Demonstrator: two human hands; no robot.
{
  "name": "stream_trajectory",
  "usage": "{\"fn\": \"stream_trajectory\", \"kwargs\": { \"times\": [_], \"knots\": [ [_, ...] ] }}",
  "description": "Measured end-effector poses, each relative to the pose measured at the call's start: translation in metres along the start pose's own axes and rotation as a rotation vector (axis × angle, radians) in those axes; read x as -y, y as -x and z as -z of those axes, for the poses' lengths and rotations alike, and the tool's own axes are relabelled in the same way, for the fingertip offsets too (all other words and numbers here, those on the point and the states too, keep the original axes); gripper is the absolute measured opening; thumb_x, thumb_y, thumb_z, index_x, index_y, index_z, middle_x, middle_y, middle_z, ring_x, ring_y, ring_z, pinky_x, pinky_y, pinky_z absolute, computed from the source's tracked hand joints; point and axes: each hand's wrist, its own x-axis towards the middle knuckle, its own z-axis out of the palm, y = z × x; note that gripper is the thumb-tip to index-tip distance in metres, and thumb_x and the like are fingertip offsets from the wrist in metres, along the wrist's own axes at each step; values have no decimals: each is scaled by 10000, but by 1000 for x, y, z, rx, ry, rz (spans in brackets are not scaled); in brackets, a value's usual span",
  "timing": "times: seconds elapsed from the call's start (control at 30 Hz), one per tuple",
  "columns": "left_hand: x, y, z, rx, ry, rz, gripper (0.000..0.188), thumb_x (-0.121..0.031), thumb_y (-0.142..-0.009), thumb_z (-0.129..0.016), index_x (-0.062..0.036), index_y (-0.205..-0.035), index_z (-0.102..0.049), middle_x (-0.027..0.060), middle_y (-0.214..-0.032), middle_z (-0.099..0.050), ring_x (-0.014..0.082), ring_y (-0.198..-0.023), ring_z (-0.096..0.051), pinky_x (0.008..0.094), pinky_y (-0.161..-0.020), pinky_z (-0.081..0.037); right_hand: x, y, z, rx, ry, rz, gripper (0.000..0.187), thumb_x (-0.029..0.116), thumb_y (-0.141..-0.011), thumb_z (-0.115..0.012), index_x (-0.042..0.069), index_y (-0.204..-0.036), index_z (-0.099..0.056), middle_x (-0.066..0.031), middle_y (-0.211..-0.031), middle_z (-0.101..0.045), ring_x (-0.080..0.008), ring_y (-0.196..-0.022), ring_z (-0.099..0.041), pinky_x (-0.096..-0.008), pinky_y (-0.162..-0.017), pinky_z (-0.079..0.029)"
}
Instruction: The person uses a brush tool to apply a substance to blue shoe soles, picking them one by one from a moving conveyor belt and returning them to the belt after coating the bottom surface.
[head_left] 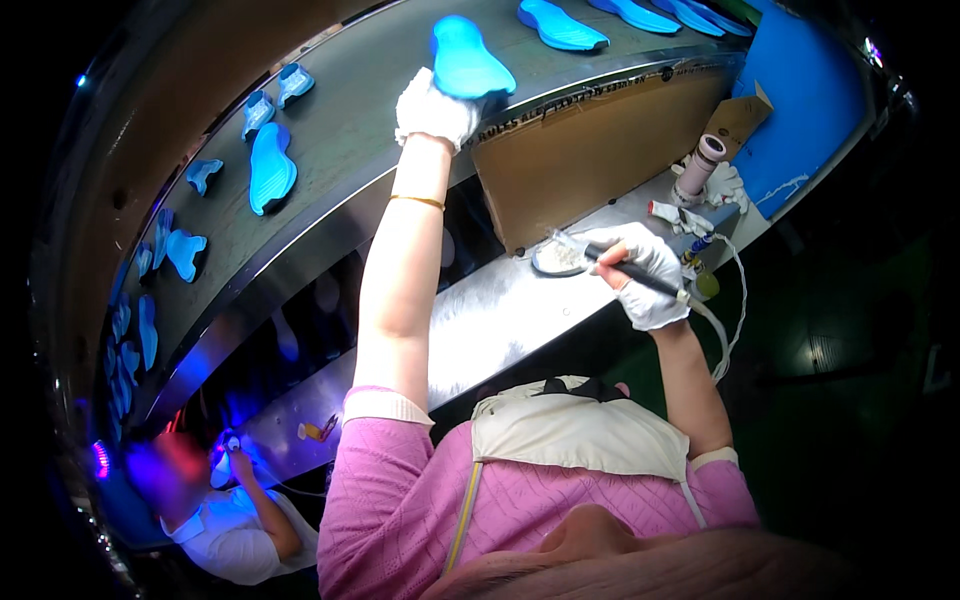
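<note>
My left hand [436,108], in a white glove, reaches out over the conveyor's near edge and holds a bright blue shoe sole [466,60] by its near end. The fingers are partly hidden behind the sole. In my white-gloved right hand [652,256] is a black-handled brush [648,279], with a pale tube [712,322] running from its rear end. The brush's tip points at a small dark-rimmed dish [560,262] with whitish stuff in it, on the metal ledge. Whether the tip touches the dish I cannot tell.
More blue soles [272,170] and small blue shoe pieces lie along the curving conveyor [345,130]. A cardboard sheet [590,150] leans below its edge. On the ledge's right stand a pinkish cylinder [700,168] and gloves [725,186]. Another person [235,530] works at lower left.
</note>
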Motion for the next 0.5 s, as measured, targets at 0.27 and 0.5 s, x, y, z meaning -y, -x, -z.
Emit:
{"fn": "stream_trajectory", "kwargs": {
  "times": [0.27, 0.5],
  "knots": [
    [35, 13, -46, 35, 1958, -223, 396, -158, -907, -455, 37, -1248, -397, 228, -1281, -426, 372, -1175, -435, 457, -1045, -326, -4, 15, 10, 26, -10, -137, 70, -18, -748, -630, 23, -780, -584, -94, -783, -612, -155, -690, -597, -260, -644, -465],
    [132, 90, 25, -638, 47, -280, 357, -218, -747, -676, -130, -1088, -618, 101, -1131, -585, 295, -1097, -508, 394, -970, -366, -10, 22, 2, 56, -194, -298, 106, -11, -752, -666, 32, -803, -583, -73, -756, -631, -119, -684, -601, -233, -641, -468]
  ]
}}
